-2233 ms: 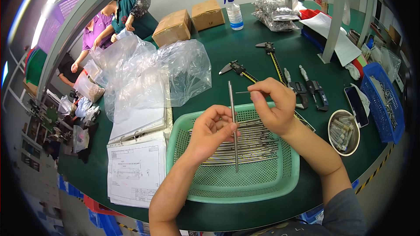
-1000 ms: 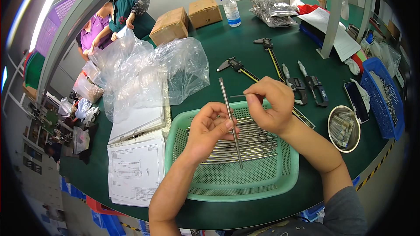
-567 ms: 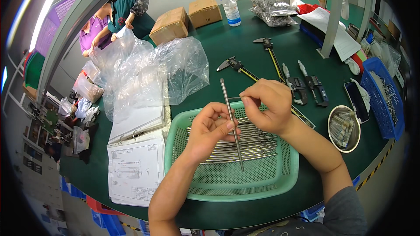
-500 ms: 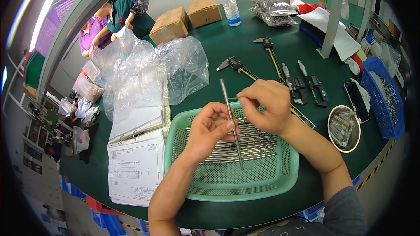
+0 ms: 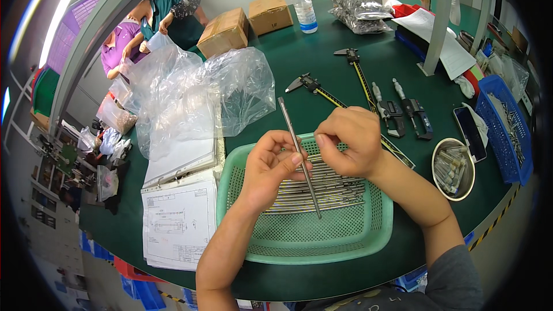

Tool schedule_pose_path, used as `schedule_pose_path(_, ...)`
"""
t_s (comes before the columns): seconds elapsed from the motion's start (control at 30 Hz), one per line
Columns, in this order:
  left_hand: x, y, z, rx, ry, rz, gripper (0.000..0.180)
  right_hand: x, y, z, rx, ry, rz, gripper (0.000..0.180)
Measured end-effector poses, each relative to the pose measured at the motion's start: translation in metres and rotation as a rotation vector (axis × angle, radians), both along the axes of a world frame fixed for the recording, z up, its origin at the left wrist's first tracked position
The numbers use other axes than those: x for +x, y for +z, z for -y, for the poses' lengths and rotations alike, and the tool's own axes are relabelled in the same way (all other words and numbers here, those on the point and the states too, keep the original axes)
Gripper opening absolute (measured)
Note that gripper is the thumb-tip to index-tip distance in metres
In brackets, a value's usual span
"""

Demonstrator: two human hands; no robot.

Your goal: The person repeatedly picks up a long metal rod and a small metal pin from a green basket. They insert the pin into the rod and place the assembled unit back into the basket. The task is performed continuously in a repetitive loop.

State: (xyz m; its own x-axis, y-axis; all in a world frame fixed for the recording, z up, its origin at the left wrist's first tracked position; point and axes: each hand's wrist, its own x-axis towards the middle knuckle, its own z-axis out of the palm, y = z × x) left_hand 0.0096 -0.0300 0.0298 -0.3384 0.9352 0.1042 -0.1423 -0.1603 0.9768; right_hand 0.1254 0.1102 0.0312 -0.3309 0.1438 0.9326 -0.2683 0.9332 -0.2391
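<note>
A slim metal rod (image 5: 290,122) is pinched between the thumb and fingers of my left hand (image 5: 271,164). It stands tilted, its upper end leaning left and its lower end over the basket. Just right of the rod, and apart from it, my right hand (image 5: 351,141) is closed with thumb against forefinger; whatever it grips is hidden. Below both hands sits a green perforated plastic basket (image 5: 305,250). Many similar metal rods (image 5: 340,196) lie side by side across it, partly covered by my hands.
Left of the basket lies a ring binder with a drawing sheet (image 5: 175,224), partly under clear plastic bags (image 5: 178,92). Calipers (image 5: 311,84), micrometers (image 5: 412,109) and a metal bowl of small tubes (image 5: 453,170) lie beyond and right. Two people work at the far left.
The rod's upper end has swung left, away from my right hand. A thin pin seen earlier between my right fingers and the rod no longer shows.
</note>
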Motion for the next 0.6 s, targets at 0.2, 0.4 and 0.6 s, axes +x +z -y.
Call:
schedule_pose_path(0.2,-0.0007,-0.0007,0.0004,-0.016,0.007,-0.014,0.023,-0.0013,-0.0015,0.0002,0.008,0.003,-0.007,0.008)
schedule_pose_path(0.4,-0.0012,-0.001,0.0011,-0.005,0.015,-0.002,0.024,-0.0011,0.0018,0.0025,-0.009,0.034,0.068,0.006)
schedule_pose_path(0.6,-0.0001,0.0,0.0002,0.006,0.007,-0.01,0.024,-0.0016,0.0,0.0026,-0.011,0.034,0.106,0.004)
